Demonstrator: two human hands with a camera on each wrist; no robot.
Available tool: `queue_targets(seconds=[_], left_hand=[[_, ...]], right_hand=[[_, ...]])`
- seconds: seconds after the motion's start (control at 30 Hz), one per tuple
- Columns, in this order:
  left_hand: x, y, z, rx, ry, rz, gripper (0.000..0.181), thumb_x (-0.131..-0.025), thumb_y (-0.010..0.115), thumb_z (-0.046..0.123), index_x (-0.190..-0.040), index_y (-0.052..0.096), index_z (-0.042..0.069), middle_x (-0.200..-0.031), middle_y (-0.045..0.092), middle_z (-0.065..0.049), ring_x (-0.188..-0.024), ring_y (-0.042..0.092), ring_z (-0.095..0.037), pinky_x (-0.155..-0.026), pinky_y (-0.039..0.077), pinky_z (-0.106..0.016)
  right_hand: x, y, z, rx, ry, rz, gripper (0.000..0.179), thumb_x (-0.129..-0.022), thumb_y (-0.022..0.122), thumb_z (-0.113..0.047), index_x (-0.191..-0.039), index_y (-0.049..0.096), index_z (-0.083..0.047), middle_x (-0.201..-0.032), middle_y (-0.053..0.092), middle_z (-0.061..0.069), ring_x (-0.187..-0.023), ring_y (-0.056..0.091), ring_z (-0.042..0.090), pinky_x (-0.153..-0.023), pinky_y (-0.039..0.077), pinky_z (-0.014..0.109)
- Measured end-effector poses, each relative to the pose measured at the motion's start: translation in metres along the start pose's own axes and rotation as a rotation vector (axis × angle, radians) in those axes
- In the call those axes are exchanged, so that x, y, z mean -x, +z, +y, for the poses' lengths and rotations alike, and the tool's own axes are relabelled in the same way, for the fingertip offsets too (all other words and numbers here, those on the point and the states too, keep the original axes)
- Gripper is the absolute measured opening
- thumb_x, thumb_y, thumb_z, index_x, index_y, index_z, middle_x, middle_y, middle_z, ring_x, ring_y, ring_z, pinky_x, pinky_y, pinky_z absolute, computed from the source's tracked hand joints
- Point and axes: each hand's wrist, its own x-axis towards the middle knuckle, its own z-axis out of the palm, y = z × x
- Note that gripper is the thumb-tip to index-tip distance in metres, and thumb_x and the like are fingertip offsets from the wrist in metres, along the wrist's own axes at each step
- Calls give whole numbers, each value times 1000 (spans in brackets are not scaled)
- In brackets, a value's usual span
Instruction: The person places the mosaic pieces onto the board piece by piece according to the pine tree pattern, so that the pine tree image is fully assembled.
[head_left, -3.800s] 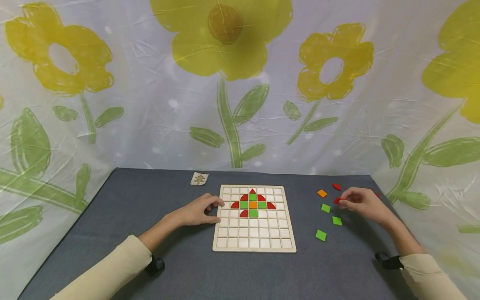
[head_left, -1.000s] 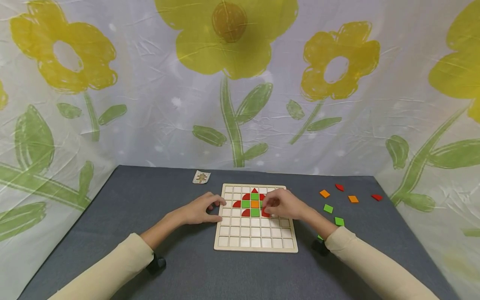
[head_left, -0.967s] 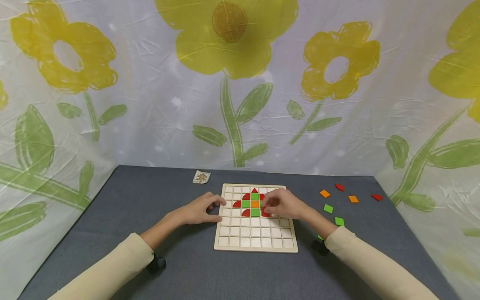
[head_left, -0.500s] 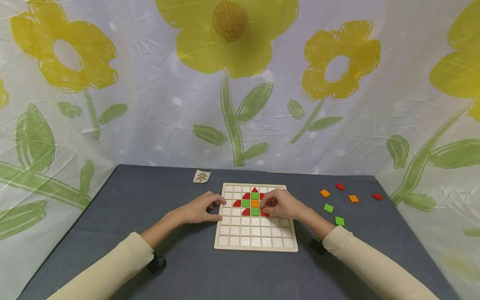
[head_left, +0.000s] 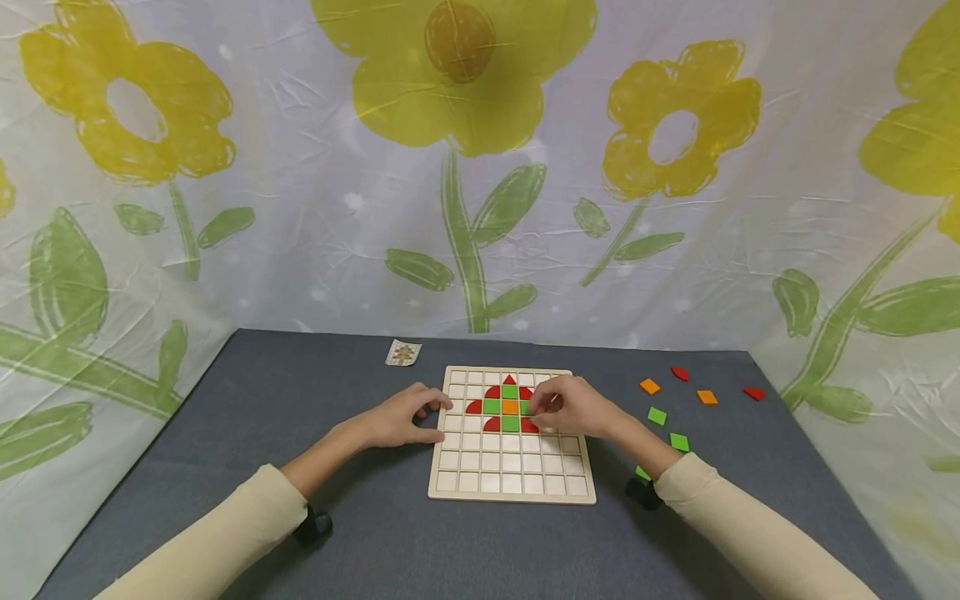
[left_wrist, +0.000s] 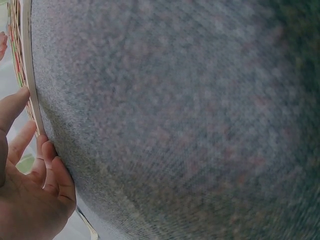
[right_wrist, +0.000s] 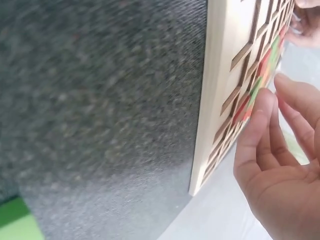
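A square wooden grid board (head_left: pixel 490 482) lies on the dark table. Set in its upper cells are a red triangle (head_left: pixel 510 380), green squares, an orange square (head_left: pixel 510 407) and several red quarter-round tiles. My left hand (head_left: pixel 401 419) rests at the board's left rim, thumb and fingers spread, fingertips touching the edge. Over the right part of the pattern is my right hand (head_left: pixel 573 407), its thumb right at the lower right red quarter-round tile (head_left: pixel 528 426), which sits in its cell. In the right wrist view, nothing shows between the right thumb and forefinger (right_wrist: pixel 292 95).
Right of the board lie loose tiles: green squares (head_left: pixel 657 416), orange squares (head_left: pixel 649 386) and red quarter-rounds (head_left: pixel 753 393). One green tile (head_left: pixel 642 472) is partly behind the right forearm. A small patterned card (head_left: pixel 403 353) lies behind the board. A flowered cloth (head_left: pixel 337 208) hangs behind the table.
My right hand pinched a red tile at the right and brought it left to the board. The tile now lies in a cell; the fingers have drawn slightly off. The left hand stayed put.
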Motion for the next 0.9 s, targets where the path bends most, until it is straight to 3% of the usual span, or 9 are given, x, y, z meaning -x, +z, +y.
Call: queue_targets(seconds=[0.37,0.53,0.9], left_hand=[[0,1,0,7,3,4,45,-95,76,24,-133,59,5,-117,52,-10,-100,55,-24,-89,46,-45],[1,1,0,12,-6,0,45,-96,75,24,-133,59,6,-117,52,-9,-100,53,-24,-90,45,-45],[2,0,0,14,20,3,45,-96,75,24,-133,59,4,-116,52,-10,-99,53,-24,-89,46,-45]], right_hand=[[1,4,1,-14,-33,-32,11,-87,79,3,-95,72,1,-87,69,5,-77,66,16,-71,55,31],[3,0,-1,5,-9,-28,11,-88,78,3,-97,73,0,-88,69,4,-79,66,16,-72,55,31],[36,-21,11,-42,60,-12,13,-91,77,-4,-102,72,0,-91,68,3,-79,64,21,-72,54,31]])
